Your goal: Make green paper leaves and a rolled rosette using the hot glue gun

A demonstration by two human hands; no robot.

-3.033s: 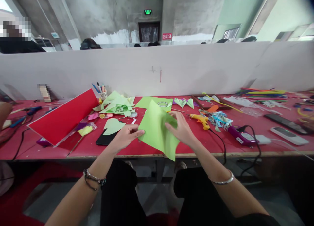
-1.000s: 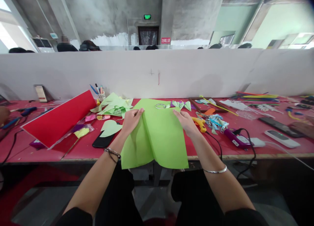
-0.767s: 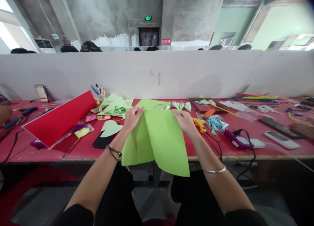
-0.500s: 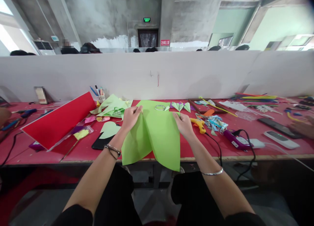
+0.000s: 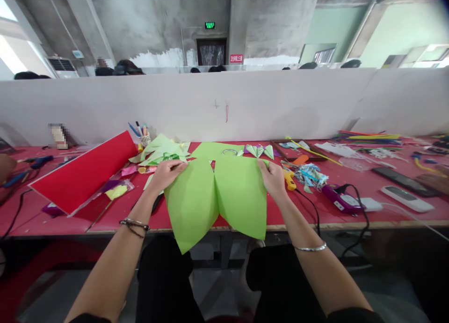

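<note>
A creased sheet of light green paper (image 5: 242, 192) hangs over the table's front edge, its two curved halves spread on either side of a middle fold. My left hand (image 5: 170, 173) pinches its upper left corner. At the upper right corner my right hand (image 5: 271, 177) grips it between thumb and fingers. Behind it another green sheet (image 5: 206, 150) lies flat, with a silver ring (image 5: 229, 152) on top. Small folded green paper pieces (image 5: 259, 151) rest to the right of the ring.
On the red table (image 5: 305, 210) at right are a yellow glue gun (image 5: 289, 179), a pile of scraps (image 5: 311, 174) and a purple power block (image 5: 340, 199). A red board (image 5: 87, 168) leans at left, near green paper offcuts (image 5: 164, 147). A white partition (image 5: 157, 103) stands behind.
My left hand has moved left and slightly down, opening the green sheet wider. My right hand has shifted a little right. Both keep hold of the paper.
</note>
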